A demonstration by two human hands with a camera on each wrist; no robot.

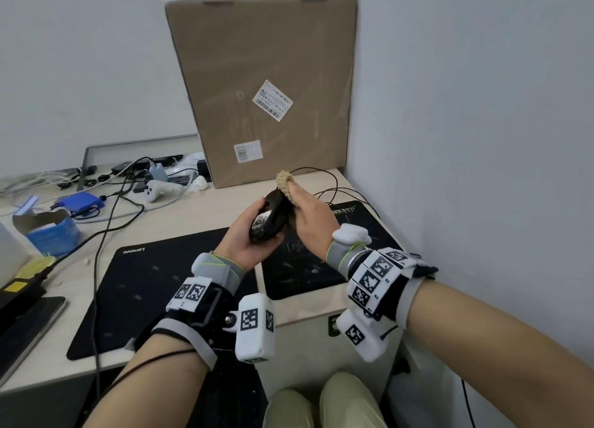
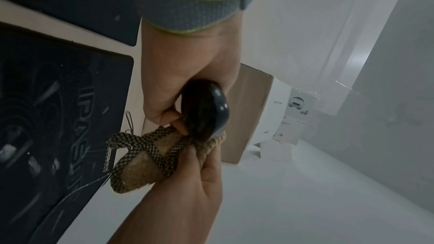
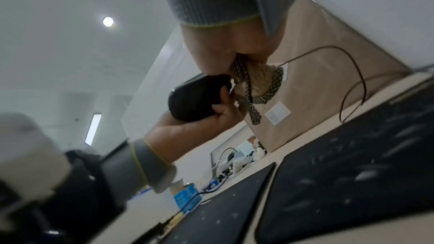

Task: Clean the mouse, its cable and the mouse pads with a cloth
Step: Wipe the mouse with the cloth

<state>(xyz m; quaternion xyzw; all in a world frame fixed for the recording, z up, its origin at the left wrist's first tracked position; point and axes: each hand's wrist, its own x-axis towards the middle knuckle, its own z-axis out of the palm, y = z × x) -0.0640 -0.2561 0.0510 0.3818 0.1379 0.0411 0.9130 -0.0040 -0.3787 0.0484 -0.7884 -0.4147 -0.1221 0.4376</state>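
My left hand grips a black mouse in the air above the desk, its underside with a worn label turned up. My right hand holds a tan cloth with a checked border and presses it against the mouse's right side. The left wrist view shows the cloth bunched in the right hand beside the mouse. The mouse's dark cable loops over the desk behind the hands. Two black mouse pads lie below: a Lenovo one on the left and a printed one on the right.
A big cardboard box stands at the back against the wall. At the left lie tangled cables, a white controller, a blue device and an open blue carton. A wall closes the right side.
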